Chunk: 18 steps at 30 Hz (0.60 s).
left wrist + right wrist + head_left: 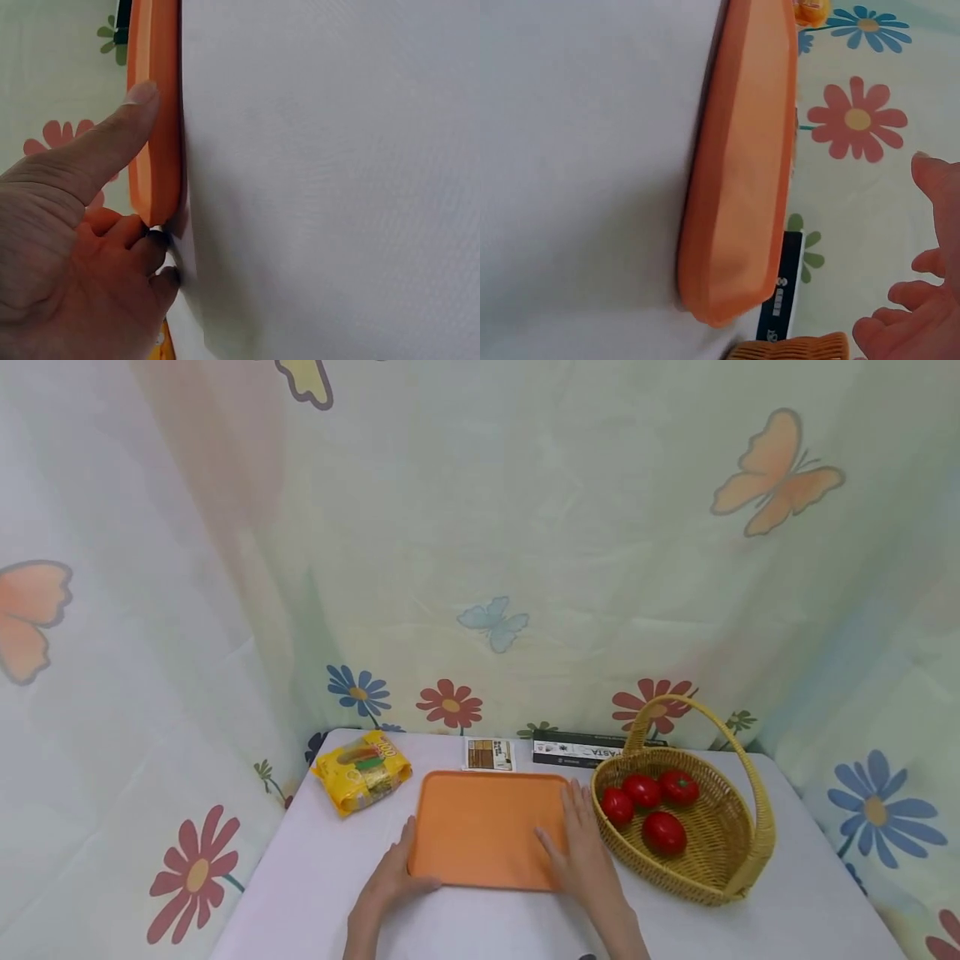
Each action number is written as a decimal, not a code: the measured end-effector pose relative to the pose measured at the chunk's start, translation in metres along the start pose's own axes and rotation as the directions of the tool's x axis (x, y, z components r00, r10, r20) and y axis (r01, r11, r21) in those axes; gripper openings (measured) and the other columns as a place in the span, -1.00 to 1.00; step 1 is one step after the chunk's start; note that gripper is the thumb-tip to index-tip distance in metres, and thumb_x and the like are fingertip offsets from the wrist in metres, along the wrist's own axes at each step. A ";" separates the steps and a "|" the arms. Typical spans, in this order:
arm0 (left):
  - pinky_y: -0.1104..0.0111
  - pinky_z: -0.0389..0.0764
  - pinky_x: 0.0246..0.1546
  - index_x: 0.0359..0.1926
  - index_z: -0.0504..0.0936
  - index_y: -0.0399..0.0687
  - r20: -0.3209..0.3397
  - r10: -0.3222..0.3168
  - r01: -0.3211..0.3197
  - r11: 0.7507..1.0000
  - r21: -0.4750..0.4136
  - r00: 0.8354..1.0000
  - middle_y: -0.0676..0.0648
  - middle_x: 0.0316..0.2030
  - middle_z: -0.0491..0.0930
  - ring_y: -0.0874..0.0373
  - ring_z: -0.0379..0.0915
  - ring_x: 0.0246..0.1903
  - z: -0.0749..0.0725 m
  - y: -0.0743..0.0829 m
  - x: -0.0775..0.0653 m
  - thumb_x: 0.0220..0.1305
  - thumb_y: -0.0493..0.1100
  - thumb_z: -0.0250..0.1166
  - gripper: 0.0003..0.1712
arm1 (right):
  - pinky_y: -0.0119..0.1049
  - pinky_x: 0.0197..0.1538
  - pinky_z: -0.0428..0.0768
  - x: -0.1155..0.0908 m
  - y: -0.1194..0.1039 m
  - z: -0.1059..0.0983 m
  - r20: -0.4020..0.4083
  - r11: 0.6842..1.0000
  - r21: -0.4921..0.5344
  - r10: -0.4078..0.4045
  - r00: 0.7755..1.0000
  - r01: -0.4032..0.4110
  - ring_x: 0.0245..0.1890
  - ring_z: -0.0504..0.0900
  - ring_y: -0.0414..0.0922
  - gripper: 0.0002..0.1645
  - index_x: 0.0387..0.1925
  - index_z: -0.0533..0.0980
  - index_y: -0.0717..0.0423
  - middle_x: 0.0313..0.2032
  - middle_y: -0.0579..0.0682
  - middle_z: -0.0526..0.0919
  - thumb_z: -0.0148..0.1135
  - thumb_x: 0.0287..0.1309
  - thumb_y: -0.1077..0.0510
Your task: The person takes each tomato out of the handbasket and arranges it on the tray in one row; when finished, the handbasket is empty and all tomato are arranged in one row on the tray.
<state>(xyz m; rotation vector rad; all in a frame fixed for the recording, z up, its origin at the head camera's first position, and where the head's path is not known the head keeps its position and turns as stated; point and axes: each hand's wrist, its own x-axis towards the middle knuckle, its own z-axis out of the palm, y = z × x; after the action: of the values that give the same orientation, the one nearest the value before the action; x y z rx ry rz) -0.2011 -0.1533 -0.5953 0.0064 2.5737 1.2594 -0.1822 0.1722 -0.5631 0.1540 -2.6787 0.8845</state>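
An orange rectangular tray (pixel 491 831) lies flat on the white tabletop. My left hand (pixel 392 875) holds its near left corner: in the left wrist view the thumb (pixel 139 94) lies on the front wall and the bent fingers (pixel 150 251) are at the side. Over the tray's right edge is my right hand (pixel 588 860), fingers spread and loosely extended. The right wrist view has that hand (pixel 922 300) apart from the tray (pixel 739 172), with nothing in its grasp.
Right of the tray stands a wicker basket (pixel 712 843) with a tall handle and several red tomatoes (pixel 664 833). Behind are a black PASTA box (pixel 573 749) and a small printed packet (pixel 489 754). A yellow bag (pixel 363 771) lies at back left. A flowered curtain (pixel 480 527) encloses the table.
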 end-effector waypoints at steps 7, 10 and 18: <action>-0.41 0.06 0.59 0.75 -0.07 -0.14 0.011 -0.011 0.011 1.000 -0.014 1.000 -0.38 0.67 0.06 -0.56 -0.07 0.59 0.001 -0.003 -0.003 0.13 0.03 0.70 0.43 | 0.41 0.52 0.32 0.001 0.000 -0.014 -0.017 0.998 -0.023 -0.056 0.998 0.056 0.64 0.08 0.39 0.07 0.66 0.17 0.27 0.68 0.32 0.07 0.52 0.35 0.01; -0.41 0.05 0.59 0.75 -0.08 -0.12 0.019 -0.018 0.018 1.000 -0.015 1.000 -0.38 0.67 0.05 -0.55 -0.08 0.60 0.001 -0.004 -0.003 0.13 0.03 0.69 0.43 | 0.41 0.52 0.33 0.001 0.000 -0.020 -0.011 0.998 -0.032 -0.047 0.999 0.046 0.64 0.10 0.37 0.05 0.65 0.19 0.25 0.68 0.32 0.07 0.52 0.35 0.01; -0.42 0.10 0.57 0.75 -0.06 -0.09 0.000 -0.034 0.034 0.999 0.013 0.999 -0.38 0.65 0.10 -0.56 -0.03 0.58 0.003 -0.005 0.000 0.10 0.04 0.71 0.44 | 0.38 0.55 0.28 0.004 0.004 -0.033 0.057 0.999 -0.020 0.027 0.998 -0.026 0.69 -0.01 0.33 0.04 0.66 0.15 0.30 0.71 0.27 -0.02 0.43 0.44 -0.08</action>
<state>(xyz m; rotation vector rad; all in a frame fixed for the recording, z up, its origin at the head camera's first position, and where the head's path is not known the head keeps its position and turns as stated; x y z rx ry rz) -0.1996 -0.1542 -0.6002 -0.0344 2.5710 1.2311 -0.1785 0.1946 -0.5390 0.1422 -2.7471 0.8750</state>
